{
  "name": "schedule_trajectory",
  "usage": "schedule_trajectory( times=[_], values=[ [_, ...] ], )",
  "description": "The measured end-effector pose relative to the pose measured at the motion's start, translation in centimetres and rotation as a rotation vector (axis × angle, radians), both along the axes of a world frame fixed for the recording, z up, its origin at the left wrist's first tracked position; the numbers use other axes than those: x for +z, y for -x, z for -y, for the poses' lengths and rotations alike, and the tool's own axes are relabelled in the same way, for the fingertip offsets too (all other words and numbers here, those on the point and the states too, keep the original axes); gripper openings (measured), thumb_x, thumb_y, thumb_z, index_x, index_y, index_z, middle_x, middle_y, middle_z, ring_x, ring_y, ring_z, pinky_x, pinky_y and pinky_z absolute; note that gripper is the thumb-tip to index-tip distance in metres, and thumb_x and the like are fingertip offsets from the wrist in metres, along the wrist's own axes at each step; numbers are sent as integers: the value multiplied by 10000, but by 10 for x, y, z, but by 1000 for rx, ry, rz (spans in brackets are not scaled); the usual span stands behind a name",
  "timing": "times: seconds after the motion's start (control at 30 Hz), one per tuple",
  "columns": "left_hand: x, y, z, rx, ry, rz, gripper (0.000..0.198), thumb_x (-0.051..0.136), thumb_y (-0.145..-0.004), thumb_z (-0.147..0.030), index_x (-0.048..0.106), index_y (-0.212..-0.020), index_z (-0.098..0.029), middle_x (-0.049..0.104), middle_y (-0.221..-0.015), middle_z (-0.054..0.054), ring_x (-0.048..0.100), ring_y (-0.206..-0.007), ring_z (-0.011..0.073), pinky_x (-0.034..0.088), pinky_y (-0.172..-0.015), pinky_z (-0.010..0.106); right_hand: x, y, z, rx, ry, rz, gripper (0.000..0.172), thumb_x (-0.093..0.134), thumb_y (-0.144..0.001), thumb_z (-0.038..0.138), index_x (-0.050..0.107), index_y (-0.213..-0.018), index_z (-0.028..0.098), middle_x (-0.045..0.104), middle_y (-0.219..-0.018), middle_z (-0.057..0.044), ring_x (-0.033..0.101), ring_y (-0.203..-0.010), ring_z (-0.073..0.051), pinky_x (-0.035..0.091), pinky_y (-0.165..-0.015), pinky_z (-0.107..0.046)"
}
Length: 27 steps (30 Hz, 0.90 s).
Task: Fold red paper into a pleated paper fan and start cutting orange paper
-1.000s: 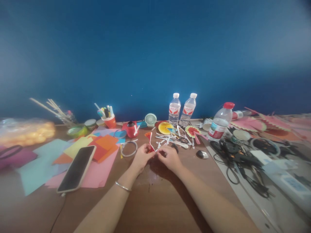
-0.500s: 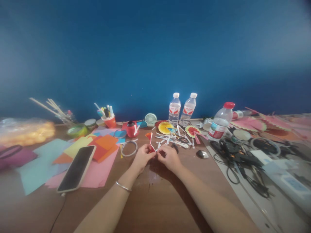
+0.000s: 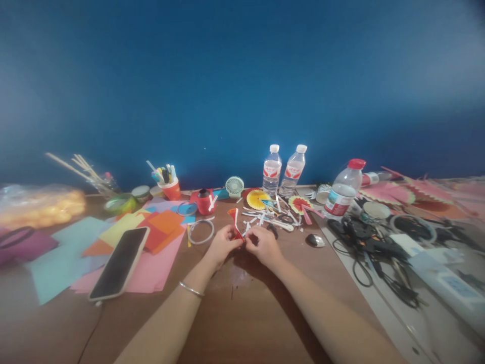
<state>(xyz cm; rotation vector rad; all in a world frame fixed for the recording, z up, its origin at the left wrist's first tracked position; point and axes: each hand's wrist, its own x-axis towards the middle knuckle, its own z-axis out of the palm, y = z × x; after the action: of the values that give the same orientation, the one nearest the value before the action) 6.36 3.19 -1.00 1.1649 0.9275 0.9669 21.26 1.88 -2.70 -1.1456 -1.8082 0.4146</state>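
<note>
Head view: the left hand (image 3: 223,245) pinches the red fan (image 3: 233,218), which stands beside the right hand (image 3: 265,246), whose grip I cannot tell, and looks slightly narrower than before, perhaps pressed tighter.

The bare left forearm (image 3: 164,316) and bare right forearm (image 3: 326,306) slant inward across the brown wood-grain desk (image 3: 235,323), toward its far edge but stopping short of it. The left hand (image 3: 221,245) is closed in a pinch, its thumb (image 3: 236,243) pointing right. The right hand (image 3: 264,246) faces it, fingers (image 3: 254,235) curled and thumb bent inward; how firmly it grips is unclear. The fingertips of both hands nearly meet.
</note>
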Motion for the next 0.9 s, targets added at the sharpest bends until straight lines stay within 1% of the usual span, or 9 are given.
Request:
schedule_trajectory(
  times=[0.27, 0.4, 0.53, 0.7, 0.9],
  values=[
    [0, 2, 0, -44, 34, 32, 216, 662, -574, -107, 520, -733, -142, 569, -632, -32, 493, -524, 66, 369, -513, 184, 2, 0, 0, -39, 7, -40, 97, 490, -664, 109, 519, -631, 195, 507, -613, 14, 470, -598, -137, 357, -566, -231],
    [2, 2, 2, -89, 56, 61, 190, 631, -578, -75, 517, -713, -145, 565, -608, -31, 490, -517, 66, 359, -504, 180, 1, -1, 0, -118, 11, -101, 90, 474, -653, 114, 493, -632, 199, 487, -609, 17, 456, -588, -137, 355, -558, -230],
    [4, 2, 2, -122, 114, 102, 200, 611, -566, -65, 523, -725, -150, 574, -604, -23, 514, -517, 77, 358, -488, 178, 2, -4, -1, -210, 8, -182, 71, 455, -658, 127, 470, -653, 197, 469, -614, 22, 441, -583, -135, 355, -559, -232],
    [4, 6, 1, -119, 210, 157, 150, 609, -587, -94, 531, -706, -142, 606, -641, 9, 533, -532, 73, 388, -514, 174, 5, -10, -5, -292, 8, -285, 67, 436, -669, 133, 425, -660, 200, 431, -611, 37, 420, -558, -125, 352, -545, -231],
    [-1, 11, -2, -77, 290, 208, 143, 607, -599, -72, 537, -702, -142, 617, -667, 23, 534, -543, 59, 403, -520, 150, 11, -23, -11, -376, 25, -405, 67, 427, -656, 139, 405, -651, 202, 402, -585, 47, 388, -518, -116, 329, -494, -226]
  ],
)
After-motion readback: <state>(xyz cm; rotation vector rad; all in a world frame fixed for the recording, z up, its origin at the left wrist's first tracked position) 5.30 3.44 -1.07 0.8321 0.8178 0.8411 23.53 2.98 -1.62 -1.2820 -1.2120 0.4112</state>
